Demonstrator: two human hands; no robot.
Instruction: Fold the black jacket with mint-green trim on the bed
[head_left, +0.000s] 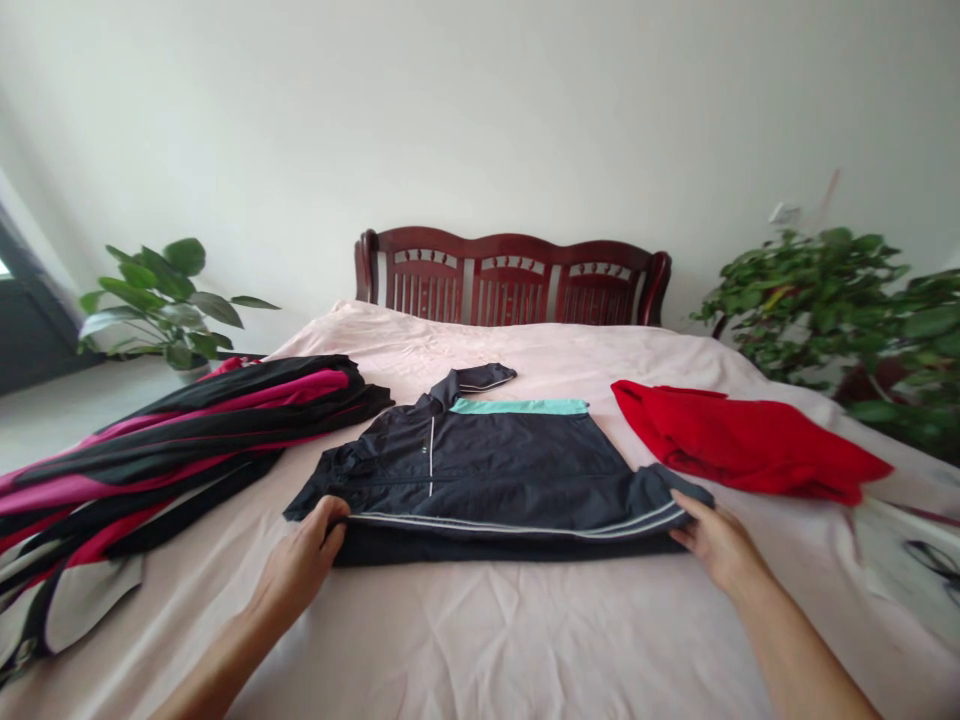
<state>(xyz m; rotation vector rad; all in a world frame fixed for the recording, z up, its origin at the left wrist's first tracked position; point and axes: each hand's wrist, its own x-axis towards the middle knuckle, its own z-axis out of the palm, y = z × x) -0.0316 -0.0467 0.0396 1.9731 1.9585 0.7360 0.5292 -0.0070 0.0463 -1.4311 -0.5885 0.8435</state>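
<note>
A dark navy track jacket [495, 470] lies flat in the middle of the bed, its lower part doubled up into a long, straight fold nearest the person. A mint-green band [519, 406] runs across the upper edge, a thin white line runs down the front, and a silvery reflective strip [517, 525] follows the folded edge. A narrow dark sleeve-like end [480, 378] with pale piping juts out at the top, though the blur of the view leaves its exact part uncertain. The fabric is smooth and lightly creased, with a thin, shell-like sheen.

The left hand [296, 570] sits at the left end of the fold, fingers curled over the edge and pinching the layers. The right hand [716, 545] lies flatter at the right end, fingers together and touching the fold, and whether it pinches the cloth cannot be told.

Beneath everything is a pale pink bedsheet [480, 640], softly wrinkled. A magenta-and-black garment [172, 450] sprawls in long stripes to the left of the jacket, and a crumpled red garment [742, 445] lies just to its right. Behind them rises a carved, dark red wooden headboard [510, 280] with slatted panels and a scalloped top. Broad-leaved potted plants stand at the left [161, 300] and right [817, 310], against a plain white wall [300, 120]
</note>
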